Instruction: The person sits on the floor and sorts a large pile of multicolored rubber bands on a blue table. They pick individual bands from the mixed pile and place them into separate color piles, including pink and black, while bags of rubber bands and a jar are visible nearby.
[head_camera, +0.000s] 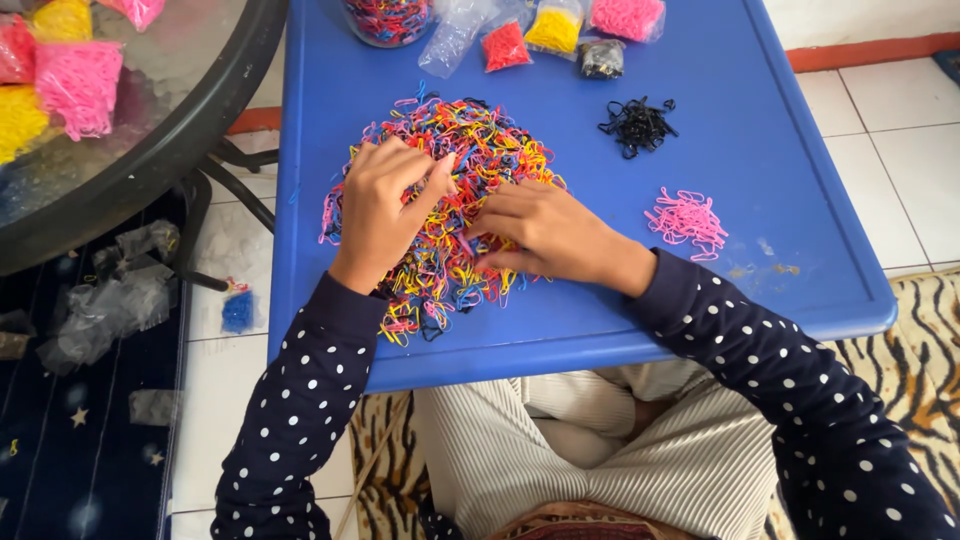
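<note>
A big heap of small mixed-colour elastic bands (red, yellow, pink, blue, black) lies in the middle of a blue plastic table. My left hand rests on the heap's left side, thumb and fingers pinched among the bands. My right hand lies on the heap's lower right, fingers curled into the bands. Whether either hand holds a single band is too small to tell. A small pile of black bands and a small pile of pink bands lie apart to the right.
Small clear bags of red, yellow, pink and black bands, plus a clear jar, stand at the table's far edge. A round glass table with more bags is at left. Empty bags litter the floor.
</note>
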